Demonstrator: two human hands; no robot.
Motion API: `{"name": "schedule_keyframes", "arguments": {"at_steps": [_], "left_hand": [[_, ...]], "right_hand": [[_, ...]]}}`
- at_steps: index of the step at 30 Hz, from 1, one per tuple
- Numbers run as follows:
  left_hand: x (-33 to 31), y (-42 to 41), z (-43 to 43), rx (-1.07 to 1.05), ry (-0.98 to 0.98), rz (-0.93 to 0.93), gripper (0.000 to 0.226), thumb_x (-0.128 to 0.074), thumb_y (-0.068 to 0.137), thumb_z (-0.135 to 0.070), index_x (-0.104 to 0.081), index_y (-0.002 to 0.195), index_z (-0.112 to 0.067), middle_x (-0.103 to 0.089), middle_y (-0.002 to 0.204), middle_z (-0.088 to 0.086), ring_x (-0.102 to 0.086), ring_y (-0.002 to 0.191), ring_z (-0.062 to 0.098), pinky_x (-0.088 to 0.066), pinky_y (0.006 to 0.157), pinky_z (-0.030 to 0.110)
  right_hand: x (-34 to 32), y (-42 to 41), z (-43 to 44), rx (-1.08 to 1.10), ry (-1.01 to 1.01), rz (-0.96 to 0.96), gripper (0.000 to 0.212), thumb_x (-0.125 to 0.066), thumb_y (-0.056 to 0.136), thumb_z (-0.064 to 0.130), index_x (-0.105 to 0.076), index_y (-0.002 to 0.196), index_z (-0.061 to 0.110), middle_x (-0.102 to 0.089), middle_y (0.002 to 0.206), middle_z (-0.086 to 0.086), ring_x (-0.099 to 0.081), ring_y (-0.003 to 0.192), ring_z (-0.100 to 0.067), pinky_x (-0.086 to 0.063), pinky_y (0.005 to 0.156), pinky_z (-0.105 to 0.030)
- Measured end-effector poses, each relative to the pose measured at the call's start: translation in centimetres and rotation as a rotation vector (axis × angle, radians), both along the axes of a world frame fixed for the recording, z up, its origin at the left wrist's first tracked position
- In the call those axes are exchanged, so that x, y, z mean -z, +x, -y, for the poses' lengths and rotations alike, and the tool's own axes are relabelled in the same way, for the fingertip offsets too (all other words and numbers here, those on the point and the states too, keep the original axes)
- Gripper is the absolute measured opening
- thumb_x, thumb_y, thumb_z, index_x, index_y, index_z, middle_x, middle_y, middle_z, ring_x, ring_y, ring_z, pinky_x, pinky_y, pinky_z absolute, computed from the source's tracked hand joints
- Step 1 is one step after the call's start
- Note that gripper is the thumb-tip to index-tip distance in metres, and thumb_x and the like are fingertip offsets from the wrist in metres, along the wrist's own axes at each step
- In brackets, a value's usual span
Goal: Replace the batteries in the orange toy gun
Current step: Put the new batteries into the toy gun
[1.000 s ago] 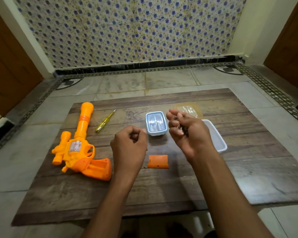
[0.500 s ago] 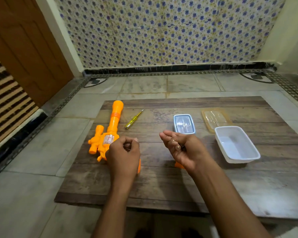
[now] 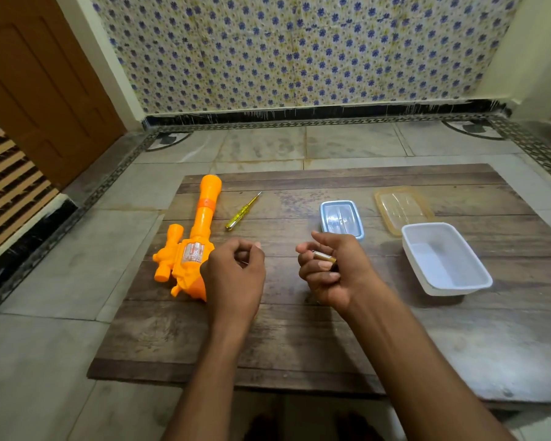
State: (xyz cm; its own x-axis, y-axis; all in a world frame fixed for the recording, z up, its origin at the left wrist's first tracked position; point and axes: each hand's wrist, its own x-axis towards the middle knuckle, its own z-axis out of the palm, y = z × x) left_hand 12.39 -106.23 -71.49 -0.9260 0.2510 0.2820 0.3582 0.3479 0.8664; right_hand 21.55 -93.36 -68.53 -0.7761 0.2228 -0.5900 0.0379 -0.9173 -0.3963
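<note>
Blue flower tiles covered the back wall, and a low wooden table (image 3: 299,338) sat on the stone floor. On its left side lay the orange gun (image 3: 204,214), barrel pointing away, with a yellow screwdriver (image 3: 243,211) just beside the barrel. A box with a blue lid (image 3: 341,219), a clear lid (image 3: 401,208) and an open white tub (image 3: 442,265) sat to the right. The right hand (image 3: 331,275) was curled round a gold battery (image 3: 324,257), held up over the middle of the table. There may have been more than one in the fist, but I could not tell. The left hand (image 3: 236,278) was curled too, thumb on first finger, and I could not tell if it pinched anything small. A second before, this hand was clear of the gun and the gun's handle showed — now the hand was in front of the handle and hid it. The small orange cover that lay between the hands then was hidden as well. The battery showed more plainly than before. So the hands seemed to be going to the gun. The next job was most likely to put the battery in the handle, the right way round.
</note>
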Motion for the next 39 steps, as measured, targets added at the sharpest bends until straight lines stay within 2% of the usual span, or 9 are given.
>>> {"name": "schedule_keyframes", "arguments": {"at_steps": [10, 13, 16, 21, 24, 28, 31, 34, 39], "left_hand": [[-0.8, 0.1, 0.7, -0.088, -0.039, -0.129, 0.010, -0.068, 0.093, -0.011, -0.073, 0.086, -0.015, -0.065, 0.071, -0.009, -0.065, 0.069, 0.011, -0.046, 0.067, 0.009], [-0.8, -0.7, 2.0, -0.232, -0.037, -0.168, 0.007, -0.069, 0.090, -0.012, -0.070, 0.092, -0.019, -0.064, 0.091, -0.001, -0.063, 0.085, 0.018, -0.054, 0.079, 0.037], [-0.7, -1.3, 3.2, -0.389, -0.037, -0.012, 0.026, -0.073, 0.084, -0.015, -0.066, 0.109, -0.019, -0.049, 0.114, 0.001, -0.056, 0.111, 0.032, -0.051, 0.095, 0.047], [0.3, -2.3, 4.0, -0.420, -0.017, 0.443, 0.081, -0.084, 0.060, -0.039, -0.038, 0.125, -0.021, -0.048, 0.139, 0.019, -0.050, 0.127, 0.043, -0.050, 0.090, 0.050], [0.3, -2.4, 4.4, -0.465, -0.003, 0.482, 0.087, -0.088, 0.056, -0.036, -0.031, 0.120, -0.024, -0.051, 0.136, 0.020, -0.052, 0.126, 0.043, -0.053, 0.095, 0.058], [0.7, -3.0, 4.6, -0.450, 0.013, 0.467, 0.096, -0.092, 0.073, -0.017, -0.026, 0.143, -0.007, -0.051, 0.118, 0.010, -0.055, 0.110, 0.031, -0.046, 0.081, 0.039], [0.5, -3.2, 4.4, -0.411, 0.062, 0.516, 0.101, -0.098, 0.055, -0.039, -0.044, 0.134, -0.006, -0.061, 0.109, 0.002, -0.062, 0.098, 0.025, -0.049, 0.076, 0.035], [-0.3, -2.6, 4.1, -0.358, 0.093, 0.520, 0.076, -0.097, 0.052, -0.042, -0.068, 0.115, -0.012, -0.074, 0.100, 0.004, -0.071, 0.082, 0.026, -0.049, 0.069, 0.030], [-0.4, -2.0, 3.6, -0.313, 0.189, 0.526, 0.053, -0.093, 0.068, -0.026, -0.071, 0.115, -0.013, -0.075, 0.097, 0.004, -0.066, 0.071, 0.011, -0.053, 0.063, 0.028]], "right_hand": [[0.1, -0.4, 0.5, -0.058, 0.308, 0.077, 0.024, -0.043, 0.102, 0.018, -0.058, 0.090, 0.003, -0.034, 0.049, 0.004, -0.023, 0.031, -0.002, -0.015, 0.028, -0.012], [0.1, -0.4, 0.8, -0.090, 0.407, 0.068, 0.029, -0.036, 0.095, 0.009, -0.062, 0.103, -0.002, -0.037, 0.055, 0.001, -0.022, 0.037, -0.005, -0.015, 0.032, -0.014], [0.2, -0.5, 1.4, -0.146, 0.597, 0.068, 0.030, -0.038, 0.098, 0.003, -0.064, 0.112, -0.004, -0.043, 0.060, -0.003, -0.025, 0.042, -0.007, -0.017, 0.035, -0.016], [1.3, -1.5, 2.5, -0.193, 0.829, 0.108, 0.021, -0.059, 0.098, 0.004, -0.061, 0.113, -0.011, -0.057, 0.065, -0.009, -0.030, 0.041, -0.009, -0.021, 0.039, -0.015], [1.8, -2.1, 2.9, -0.203, 0.921, 0.103, 0.015, -0.066, 0.097, 0.008, -0.071, 0.106, -0.003, -0.061, 0.067, -0.011, -0.033, 0.039, -0.008, -0.024, 0.038, -0.016], [2.4, -2.9, 3.3, -0.165, 0.991, 0.065, 0.015, -0.064, 0.099, 0.011, -0.076, 0.103, 0.004, -0.059, 0.064, -0.008, -0.035, 0.037, -0.005, -0.026, 0.037, -0.017], [3.0, -3.3, 3.7, -0.187, 1.020, 0.056, 0.021, -0.063, 0.100, 0.014, -0.077, 0.100, -0.003, -0.055, 0.064, -0.012, -0.037, 0.037, -0.007, -0.028, 0.037, -0.017], [3.4, -3.6, 4.1, -0.207, 1.047, 0.083, 0.022, -0.066, 0.098, 0.019, -0.079, 0.097, 0.002, -0.054, 0.058, -0.006, -0.039, 0.040, -0.008, -0.029, 0.040, -0.017], [3.4, -3.7, 3.8, -0.186, 1.032, 0.079, 0.021, -0.059, 0.098, 0.008, -0.079, 0.104, 0.006, -0.054, 0.056, -0.005, -0.038, 0.037, -0.007, -0.028, 0.038, -0.016]]}}
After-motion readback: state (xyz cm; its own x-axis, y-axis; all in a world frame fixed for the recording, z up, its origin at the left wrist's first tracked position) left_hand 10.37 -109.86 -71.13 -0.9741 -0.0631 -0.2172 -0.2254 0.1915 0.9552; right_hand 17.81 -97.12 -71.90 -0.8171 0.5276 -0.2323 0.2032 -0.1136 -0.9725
